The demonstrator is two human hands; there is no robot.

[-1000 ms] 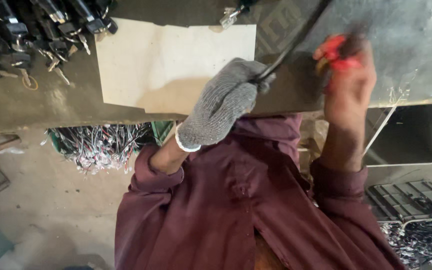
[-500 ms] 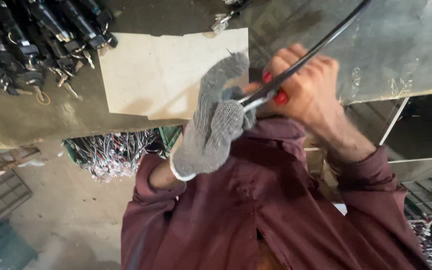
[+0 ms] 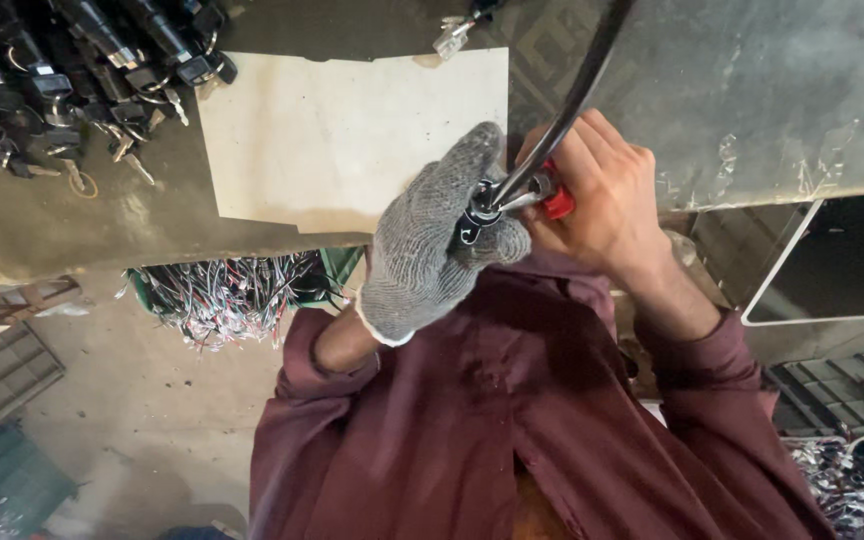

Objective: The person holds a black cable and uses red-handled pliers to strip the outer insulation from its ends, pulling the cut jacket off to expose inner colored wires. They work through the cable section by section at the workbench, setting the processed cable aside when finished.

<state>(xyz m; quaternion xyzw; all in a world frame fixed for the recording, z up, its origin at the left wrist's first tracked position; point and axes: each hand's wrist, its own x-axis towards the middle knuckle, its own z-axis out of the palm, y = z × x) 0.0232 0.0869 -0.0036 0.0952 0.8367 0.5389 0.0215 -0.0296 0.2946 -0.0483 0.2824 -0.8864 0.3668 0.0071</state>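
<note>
No packages, labels, signs or screens visible.

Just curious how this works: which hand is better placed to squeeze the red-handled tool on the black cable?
Likely the right hand: its grip wraps the red-handled tool, while the gloved left hand holds the black cable end.

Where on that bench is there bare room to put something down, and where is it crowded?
The pale board is bare, bordered by the pile of black keyed parts on one side and the hands on the other. The grey metal sheet past the bare hand is open too. The gloved hand and black cable crowd the middle.
</note>
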